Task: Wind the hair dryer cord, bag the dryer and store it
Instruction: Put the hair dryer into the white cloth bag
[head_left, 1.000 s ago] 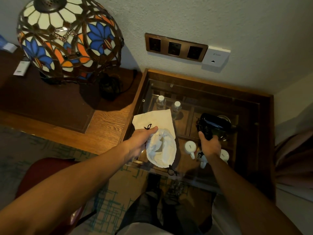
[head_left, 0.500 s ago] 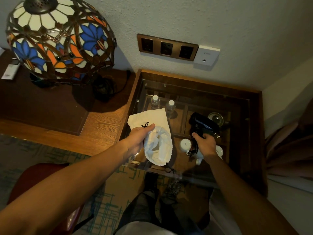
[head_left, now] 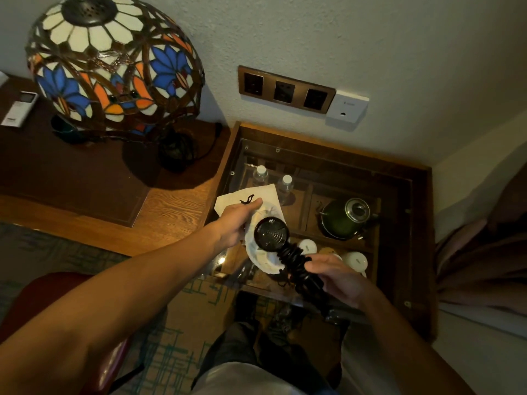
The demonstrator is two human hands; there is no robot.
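The black hair dryer (head_left: 271, 234) points its round rear grille up at me, its head lying over the open mouth of the white drawstring bag (head_left: 261, 256). Its cord (head_left: 293, 262) is wound in tight loops around the handle. My right hand (head_left: 336, 276) holds the wrapped handle from the right. My left hand (head_left: 238, 220) grips the bag's rim on the left side and holds the mouth open; a black drawstring (head_left: 247, 199) lies just above its fingers. The bag rests on the glass-topped side table (head_left: 399, 252).
Under the glass stand two water bottles (head_left: 261, 173), a green kettle (head_left: 343, 219) and white cups (head_left: 356, 259). A stained-glass lamp (head_left: 111, 64) and a remote (head_left: 20, 108) sit on the desk at left. Wall sockets (head_left: 285, 89) are behind. A red chair (head_left: 34, 303) is at lower left.
My right hand has carried the dryer left from above the kettle to the bag's mouth and turned its grille upward. The left hand kept hold of the bag. The kettle is now uncovered.
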